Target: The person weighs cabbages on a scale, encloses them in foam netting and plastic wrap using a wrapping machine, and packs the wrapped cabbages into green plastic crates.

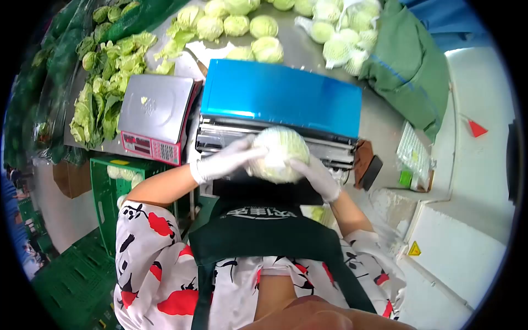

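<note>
Both my hands wear white gloves. Between them, in front of a blue-topped machine (280,93), is a round pale-green cabbage (281,147) that looks wrapped in clear film. My left hand (235,158) grips its left side, the fingers lying over its top. On the lower right side, my right hand (320,177) presses against it, fingers curled and slightly blurred. The cabbage is held above the machine's front edge, near a dark surface. A whitish patch shows on the cabbage between the fingertips.
A scale (157,107) with a red-edged keypad stands left of the machine. Loose cabbage leaves (104,93) lie beyond it. Bare cabbages (264,27) and net-wrapped cabbages (344,44) sit at the back. Green cloth (410,66) lies right; a green crate (104,192) stands lower left.
</note>
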Demonstrator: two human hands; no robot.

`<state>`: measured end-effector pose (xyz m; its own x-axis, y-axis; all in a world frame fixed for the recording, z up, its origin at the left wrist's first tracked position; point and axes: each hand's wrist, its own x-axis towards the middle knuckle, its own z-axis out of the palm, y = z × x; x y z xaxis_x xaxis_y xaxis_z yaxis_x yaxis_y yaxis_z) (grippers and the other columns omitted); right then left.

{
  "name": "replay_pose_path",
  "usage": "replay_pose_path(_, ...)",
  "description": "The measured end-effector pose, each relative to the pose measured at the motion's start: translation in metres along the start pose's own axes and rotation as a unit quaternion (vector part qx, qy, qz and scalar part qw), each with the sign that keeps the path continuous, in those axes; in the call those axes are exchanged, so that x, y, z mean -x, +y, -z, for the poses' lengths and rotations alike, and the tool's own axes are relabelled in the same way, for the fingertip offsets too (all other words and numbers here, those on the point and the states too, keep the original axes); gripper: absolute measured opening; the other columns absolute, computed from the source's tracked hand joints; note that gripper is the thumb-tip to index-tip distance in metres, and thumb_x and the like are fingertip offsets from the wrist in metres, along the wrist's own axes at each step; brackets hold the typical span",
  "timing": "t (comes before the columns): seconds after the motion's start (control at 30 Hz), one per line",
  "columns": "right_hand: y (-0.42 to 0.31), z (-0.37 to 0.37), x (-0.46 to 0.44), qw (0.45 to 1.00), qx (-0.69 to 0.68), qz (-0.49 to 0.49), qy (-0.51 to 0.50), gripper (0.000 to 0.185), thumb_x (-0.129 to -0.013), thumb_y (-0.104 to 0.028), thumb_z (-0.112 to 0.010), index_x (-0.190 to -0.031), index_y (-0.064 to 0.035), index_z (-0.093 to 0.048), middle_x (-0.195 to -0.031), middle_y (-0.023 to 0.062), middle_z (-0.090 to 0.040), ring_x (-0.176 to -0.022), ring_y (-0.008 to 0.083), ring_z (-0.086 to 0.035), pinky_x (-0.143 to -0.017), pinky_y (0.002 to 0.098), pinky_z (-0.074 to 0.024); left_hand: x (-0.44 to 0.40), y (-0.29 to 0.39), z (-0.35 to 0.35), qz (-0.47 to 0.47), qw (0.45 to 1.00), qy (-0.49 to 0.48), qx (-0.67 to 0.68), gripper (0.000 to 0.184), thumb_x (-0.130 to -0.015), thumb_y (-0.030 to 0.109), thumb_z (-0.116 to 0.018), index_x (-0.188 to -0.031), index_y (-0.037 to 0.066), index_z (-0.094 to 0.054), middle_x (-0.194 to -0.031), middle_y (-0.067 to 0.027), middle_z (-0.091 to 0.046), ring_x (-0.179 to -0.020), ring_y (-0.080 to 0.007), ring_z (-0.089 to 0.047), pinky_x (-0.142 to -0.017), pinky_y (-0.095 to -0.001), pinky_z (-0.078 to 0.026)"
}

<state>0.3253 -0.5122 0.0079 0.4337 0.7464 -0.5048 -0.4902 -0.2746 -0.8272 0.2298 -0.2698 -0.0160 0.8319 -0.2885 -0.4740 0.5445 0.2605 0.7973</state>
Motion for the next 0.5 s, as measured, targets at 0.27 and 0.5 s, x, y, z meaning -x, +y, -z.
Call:
replay_pose_path(0.27,0.127,-0.02,0.022,0.966,-0.117,-0.23,-0.025,0.068,-0.097,-0.058,-0.05,-0.143,-0.0086,-0.048,-0.123,0.0108,-0.062,-0.098,0.0173,-0.064,-0.081,0.0314,-0.0544,0.029,-0.102,-0.013,0.217,0.967,-0.076,0.113,0.074,-0.101,0.059,-0.036,-0.144,-0.001,-0.042,-0.133,-0.0141,-0.058,-0.115,-0.0196,-0.06,-0.091,-0.0354,-0.051)
replay_pose_path(0.5,0.156,-0.011,0.057,0.999,0.008,-0.042,0.026,0.038,-0.101,-0.031,-0.056,-0.127,-0.0038,-0.059,-0.121,0.0101,-0.064,-0.111,0.015,-0.059,-0.094,0.0355,-0.0478,0.084,-0.161,-0.007,0.096,0.992,0.041,0.067,0.048,-0.1,0.022,-0.058,-0.142,0.003,-0.045,-0.123,-0.0184,-0.065,-0.112,-0.0238,-0.064,-0.101,-0.0375,-0.048)
